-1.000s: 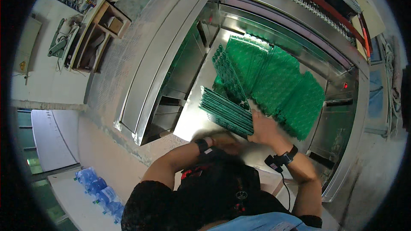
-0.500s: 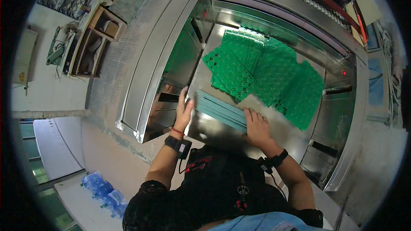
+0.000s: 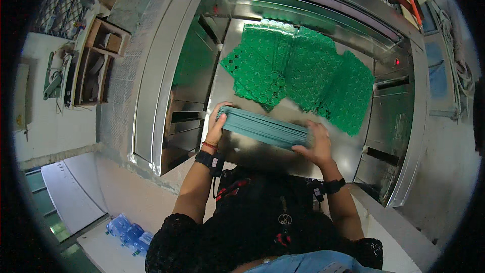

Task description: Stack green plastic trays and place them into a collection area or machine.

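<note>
A stack of thin teal sheets [image 3: 265, 127] lies crosswise between my two hands at the near side of a shiny metal tray [image 3: 242, 156], its layered edges facing me. My left hand [image 3: 216, 125] grips the stack's left end, fingers behind and along the edge. At the other end, my right hand [image 3: 318, 144] spans the stack with its thumb in front and its fingers behind; motion blurs it slightly. Beyond the stack lie green perforated sheets with round patterns [image 3: 303, 71], overlapping in several fanned piles. Neither hand touches them.
Raised metal walls [image 3: 169, 78] frame the tray, with dark slots in the left and right sides. A red light [image 3: 397, 61] glows on the right wall. Wooden boxes [image 3: 103, 45] stand at far left. Blue plastic bottles [image 3: 129, 233] sit at lower left.
The teal stack now shows more of its layered edges. My right hand has shifted from on top of the stack's right part to its outer end, thumb spread. The whole view has shifted slightly.
</note>
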`<state>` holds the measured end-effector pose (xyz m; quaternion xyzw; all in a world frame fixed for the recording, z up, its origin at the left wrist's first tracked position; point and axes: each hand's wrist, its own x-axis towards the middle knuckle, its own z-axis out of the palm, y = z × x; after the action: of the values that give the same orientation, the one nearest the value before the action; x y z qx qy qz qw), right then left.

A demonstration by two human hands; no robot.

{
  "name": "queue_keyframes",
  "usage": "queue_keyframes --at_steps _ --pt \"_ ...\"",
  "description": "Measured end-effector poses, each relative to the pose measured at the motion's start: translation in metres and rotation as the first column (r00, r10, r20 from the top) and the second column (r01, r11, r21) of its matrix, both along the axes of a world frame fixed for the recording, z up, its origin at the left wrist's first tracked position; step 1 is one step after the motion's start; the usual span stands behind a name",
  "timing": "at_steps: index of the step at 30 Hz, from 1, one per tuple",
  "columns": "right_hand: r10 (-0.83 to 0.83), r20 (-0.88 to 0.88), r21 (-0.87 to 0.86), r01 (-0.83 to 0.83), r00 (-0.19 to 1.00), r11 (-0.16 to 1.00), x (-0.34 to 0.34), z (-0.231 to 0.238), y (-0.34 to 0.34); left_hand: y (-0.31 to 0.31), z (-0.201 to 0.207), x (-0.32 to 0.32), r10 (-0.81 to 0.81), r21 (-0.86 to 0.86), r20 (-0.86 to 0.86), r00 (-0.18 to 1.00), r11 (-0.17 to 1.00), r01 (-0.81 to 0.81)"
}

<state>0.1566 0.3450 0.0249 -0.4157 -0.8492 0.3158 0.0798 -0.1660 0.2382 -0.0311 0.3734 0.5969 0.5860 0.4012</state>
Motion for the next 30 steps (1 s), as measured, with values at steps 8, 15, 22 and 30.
queue_keyframes --at_steps 8,15,22,30 --pt "-0.453 -0.675 -0.534 0.038 0.582 0.845 -0.011 -0.081 -0.026 -0.006 -0.005 0.004 -0.03 -0.019 -0.036 0.999 0.999 0.029" --pt "-0.391 -0.674 -0.46 0.059 0.627 0.886 -0.018 -0.065 -0.025 -0.002 -0.001 0.006 -0.026 0.06 0.011 1.0 0.998 0.026" --pt "-0.329 -0.64 -0.359 0.109 0.694 0.927 -0.019 -0.054 -0.042 -0.004 -0.006 0.012 0.104 0.027 -0.034 0.994 0.994 -0.103" --pt "-0.218 -0.327 -0.008 0.228 0.919 0.974 -0.026 -0.016 -0.031 0.007 -0.001 0.014 0.214 0.003 -0.054 0.975 0.977 -0.214"
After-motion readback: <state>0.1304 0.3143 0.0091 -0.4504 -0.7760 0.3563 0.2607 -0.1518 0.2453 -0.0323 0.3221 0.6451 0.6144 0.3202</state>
